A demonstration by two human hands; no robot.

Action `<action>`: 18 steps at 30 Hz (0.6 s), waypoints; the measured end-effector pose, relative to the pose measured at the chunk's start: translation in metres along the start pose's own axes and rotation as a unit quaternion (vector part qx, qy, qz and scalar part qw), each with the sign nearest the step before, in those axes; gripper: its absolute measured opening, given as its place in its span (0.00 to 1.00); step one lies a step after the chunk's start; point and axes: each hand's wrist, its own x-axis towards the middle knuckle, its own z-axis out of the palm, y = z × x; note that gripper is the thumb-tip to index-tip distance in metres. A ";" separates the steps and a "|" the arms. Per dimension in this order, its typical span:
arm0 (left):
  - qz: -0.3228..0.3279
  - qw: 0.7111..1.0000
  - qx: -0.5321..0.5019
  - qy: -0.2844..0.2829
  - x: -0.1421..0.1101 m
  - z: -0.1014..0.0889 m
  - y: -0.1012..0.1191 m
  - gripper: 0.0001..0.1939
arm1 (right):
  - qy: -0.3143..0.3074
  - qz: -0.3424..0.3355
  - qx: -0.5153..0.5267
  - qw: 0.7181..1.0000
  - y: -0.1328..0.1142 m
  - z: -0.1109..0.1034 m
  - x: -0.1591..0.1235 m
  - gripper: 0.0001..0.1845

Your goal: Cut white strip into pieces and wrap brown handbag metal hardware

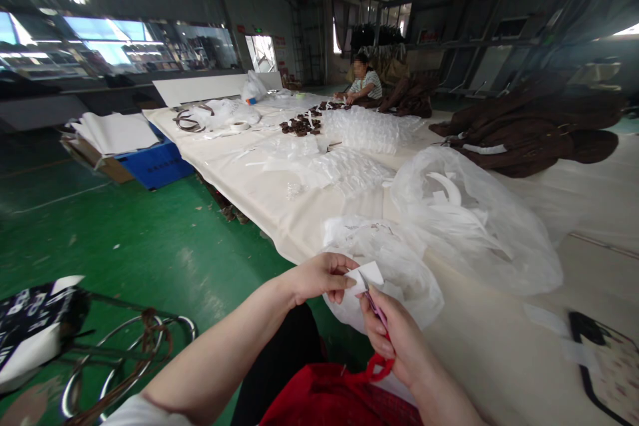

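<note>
Simply a small white slip.

Readable text: none | blue box: print too small | black-and-white cloth: letters unclear

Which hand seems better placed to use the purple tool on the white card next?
Probably the right hand: it grips the purple tool, with the tip at the white card. The left hand holds the card.
</note>
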 end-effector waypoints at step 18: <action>-0.006 0.999 0.037 -0.028 0.000 -0.001 -0.003 0.25 | 0.028 0.000 -0.044 0.999 0.000 0.006 0.006 0.29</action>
